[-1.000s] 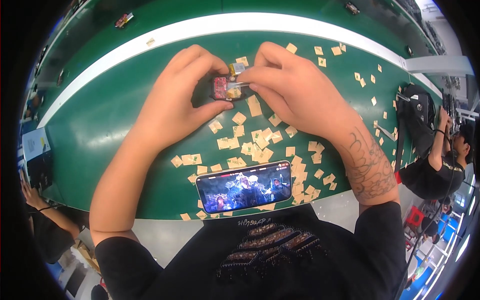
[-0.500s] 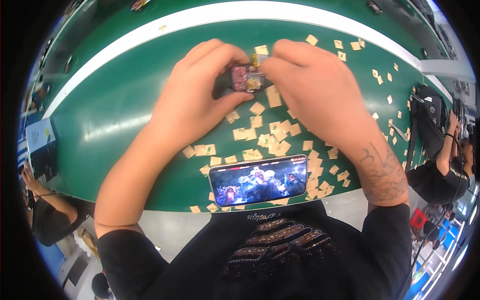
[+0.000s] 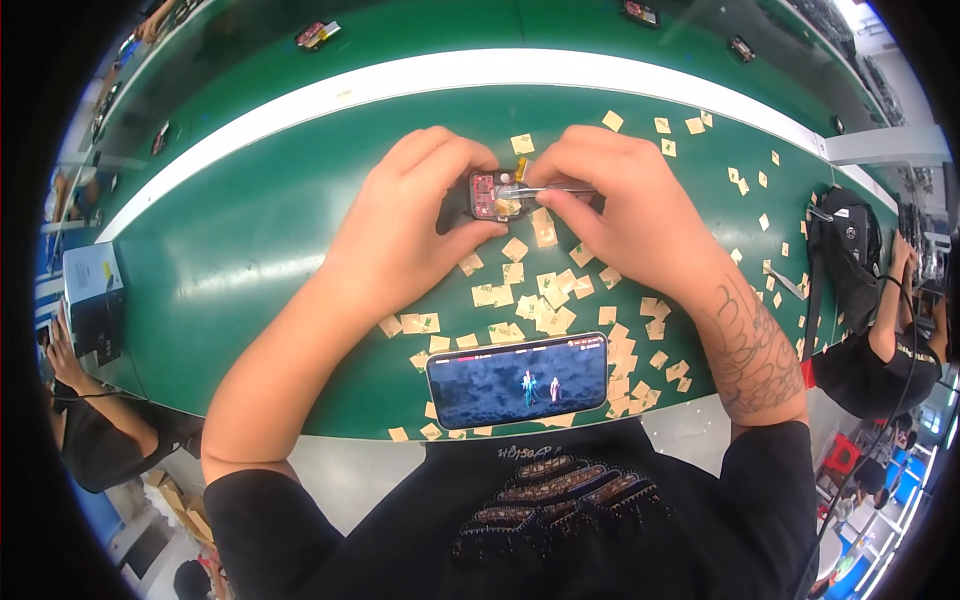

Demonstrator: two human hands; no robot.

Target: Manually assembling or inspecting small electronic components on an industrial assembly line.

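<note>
A small black-cased electronic device [image 3: 482, 206] with a red circuit board is held at its left side by my left hand [image 3: 392, 225], the thumb at its near edge and the fingers curled at the far side. My right hand [image 3: 645, 205] pinches metal tweezers [image 3: 562, 188] between thumb and fingers. The tweezer tips reach onto the right part of the board, over a clear or pale patch. A yellow tab [image 3: 522, 168] stands up at the device's far right edge. What exactly the tips touch is too small to tell.
Several cream paper squares [image 3: 552, 318] are scattered on the green table [image 3: 240, 250]. A lit phone [image 3: 518, 382] lies near the front edge. At right are another pair of tweezers [image 3: 785, 282] and a black bag [image 3: 850, 245]; at left, a box [image 3: 92, 290]. Beyond a white rail [image 3: 480, 68] lie similar devices [image 3: 316, 36].
My right hand has turned, and the tweezers now show plainly, lying across the device's right part. The whole view has shifted, so the table sits lower. The phone's picture has changed.
</note>
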